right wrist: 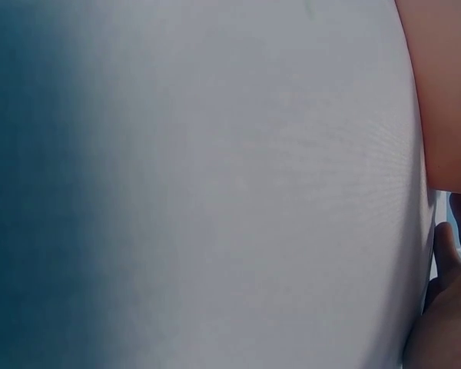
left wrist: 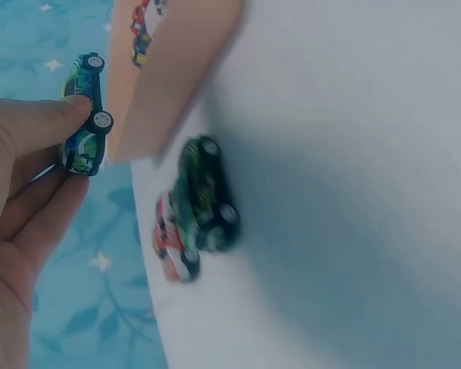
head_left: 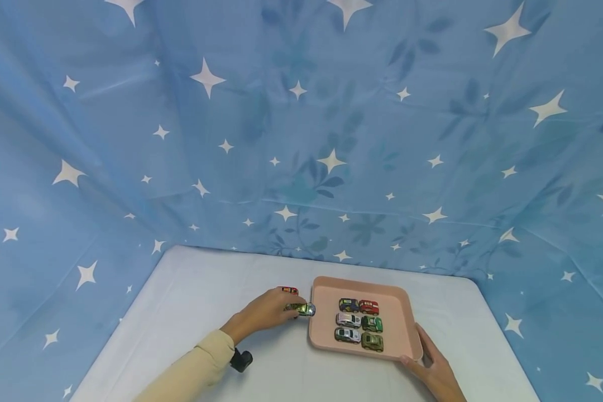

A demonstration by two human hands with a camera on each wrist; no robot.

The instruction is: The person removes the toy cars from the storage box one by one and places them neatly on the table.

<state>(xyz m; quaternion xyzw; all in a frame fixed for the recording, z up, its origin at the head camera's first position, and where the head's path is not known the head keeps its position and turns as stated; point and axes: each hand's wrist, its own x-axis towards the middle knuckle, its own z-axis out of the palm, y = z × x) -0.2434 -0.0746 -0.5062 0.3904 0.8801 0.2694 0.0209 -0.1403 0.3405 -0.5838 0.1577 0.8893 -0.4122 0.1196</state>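
Note:
My left hand pinches a shiny green toy car between thumb and fingers, beside the left wall of a pink tray. In the left wrist view, a dark green toy car and a red-and-white toy car sit side by side on the table below that hand. The head view shows the red one just past my knuckles. My right hand grips the tray's near right corner, thumb at the front edge and fingers along the right side.
Inside the tray stand several toy cars in two columns, among them a red car, a silver car and an olive car. A white cloth covers the table. Blue star-patterned curtains surround it.

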